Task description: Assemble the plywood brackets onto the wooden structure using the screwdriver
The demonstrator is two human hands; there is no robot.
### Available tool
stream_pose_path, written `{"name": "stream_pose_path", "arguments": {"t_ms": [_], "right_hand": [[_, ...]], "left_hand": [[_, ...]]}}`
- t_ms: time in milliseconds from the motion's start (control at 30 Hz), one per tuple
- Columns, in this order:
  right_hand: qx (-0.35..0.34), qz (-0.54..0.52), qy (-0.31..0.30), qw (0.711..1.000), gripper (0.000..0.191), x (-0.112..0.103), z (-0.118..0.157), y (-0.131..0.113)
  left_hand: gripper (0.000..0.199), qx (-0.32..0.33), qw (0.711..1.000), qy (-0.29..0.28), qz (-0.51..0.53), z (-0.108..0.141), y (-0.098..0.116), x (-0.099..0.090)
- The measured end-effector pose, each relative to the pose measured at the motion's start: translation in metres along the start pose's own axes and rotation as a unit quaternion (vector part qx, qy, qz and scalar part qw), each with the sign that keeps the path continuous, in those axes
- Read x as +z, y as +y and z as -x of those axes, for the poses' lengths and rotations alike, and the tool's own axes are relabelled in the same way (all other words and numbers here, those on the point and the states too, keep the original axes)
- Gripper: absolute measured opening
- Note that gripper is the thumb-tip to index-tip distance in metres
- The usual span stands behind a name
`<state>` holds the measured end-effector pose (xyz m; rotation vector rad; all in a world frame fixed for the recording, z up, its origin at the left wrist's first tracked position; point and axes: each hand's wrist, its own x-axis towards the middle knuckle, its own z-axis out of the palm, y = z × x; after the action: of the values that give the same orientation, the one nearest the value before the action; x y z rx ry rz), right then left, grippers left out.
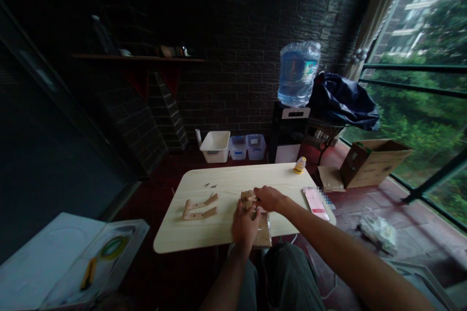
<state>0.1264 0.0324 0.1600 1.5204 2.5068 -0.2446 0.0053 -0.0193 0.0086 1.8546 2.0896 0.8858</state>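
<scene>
At the near middle of the light wooden table (233,175), both hands are on a small brown piece (249,195) that looks like wood or card. My left hand (243,227) has its fingers curled around its near-left side. From the right, my right hand (269,198) grips its far-right side with bent fingers. The fingers hide much of the piece. Just under the hands, a flat brown board with a shiny, clear-looking cover (264,234) reaches the table's front edge. To the left lies a U-shaped brown frame (199,210) with two long arms.
Small dark bits (210,185) lie beyond the frame. A yellow-based clear bottle (299,165) and a phone (316,203) are at the table's right. Behind stand plastic bins (216,148) and a water dispenser (292,129); a cardboard box (372,163) is right, an open white case (91,260) left.
</scene>
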Motion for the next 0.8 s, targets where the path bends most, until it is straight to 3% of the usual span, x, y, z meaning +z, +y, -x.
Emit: {"name": "stream_pose_path", "arguments": {"t_ms": [200, 300, 467, 800], "right_hand": [[0.045, -0.060, -0.006, 0.997, 0.045, -0.003, 0.002, -0.006], [0.011, -0.035, -0.007, 0.999, 0.051, -0.007, 0.004, -0.007], [-0.056, 0.018, -0.001, 0.998, 0.037, -0.006, 0.005, -0.003], [-0.039, -0.008, 0.036, 0.999, 0.036, 0.010, 0.009, -0.008]], "left_hand": [[0.031, 0.021, 1.000, 0.008, -0.006, -0.001, 0.001, -0.002], [0.028, 0.012, 1.000, 0.007, 0.000, 0.000, 0.002, -0.002], [0.032, -0.001, 1.000, 0.001, 0.002, 0.002, 0.004, -0.002], [0.036, -0.014, 1.000, -0.025, -0.006, -0.002, -0.001, 0.006]]}}
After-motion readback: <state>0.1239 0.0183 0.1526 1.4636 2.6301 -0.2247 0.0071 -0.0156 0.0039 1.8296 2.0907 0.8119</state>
